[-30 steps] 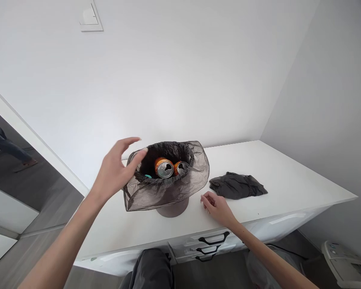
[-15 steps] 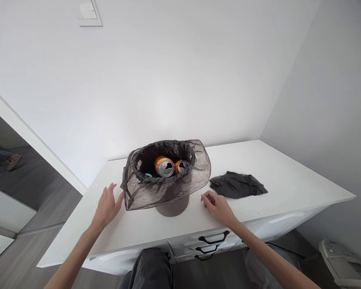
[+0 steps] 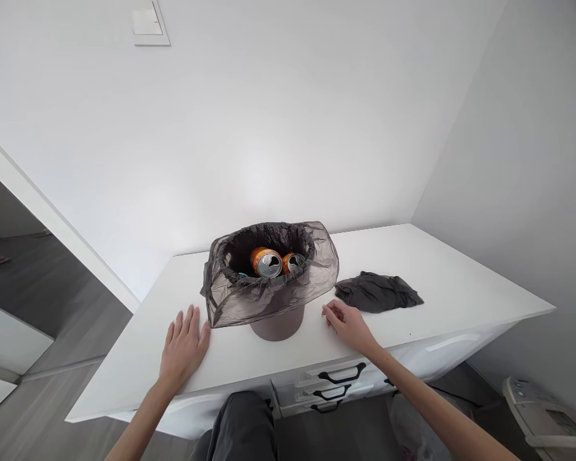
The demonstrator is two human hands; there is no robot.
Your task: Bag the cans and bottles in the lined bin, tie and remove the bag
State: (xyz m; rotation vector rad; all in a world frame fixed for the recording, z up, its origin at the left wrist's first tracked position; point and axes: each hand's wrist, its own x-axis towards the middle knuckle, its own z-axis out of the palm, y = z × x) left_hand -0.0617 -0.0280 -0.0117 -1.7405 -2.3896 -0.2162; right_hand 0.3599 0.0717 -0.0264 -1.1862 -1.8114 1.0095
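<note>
A small round bin (image 3: 276, 323) stands on the white desk (image 3: 436, 282), lined with a thin dark plastic bag (image 3: 249, 298) folded over its rim. Two orange drink cans (image 3: 266, 261) lie inside it. My left hand (image 3: 185, 346) lies flat on the desk just left of the bin, fingers spread, holding nothing. My right hand (image 3: 348, 323) rests on the desk to the bin's right with fingers loosely curled and empty. A crumpled dark bag (image 3: 377, 292) lies beyond my right hand.
Drawers with black handles (image 3: 336, 378) sit under the desk front. My knee (image 3: 242, 426) shows below the edge. A white device (image 3: 547, 419) stands on the floor at the lower right. Walls close in behind and to the right.
My left hand came down from the bin's rim and settled flat on the desk to the left of the bin. My right hand stayed where it was.
</note>
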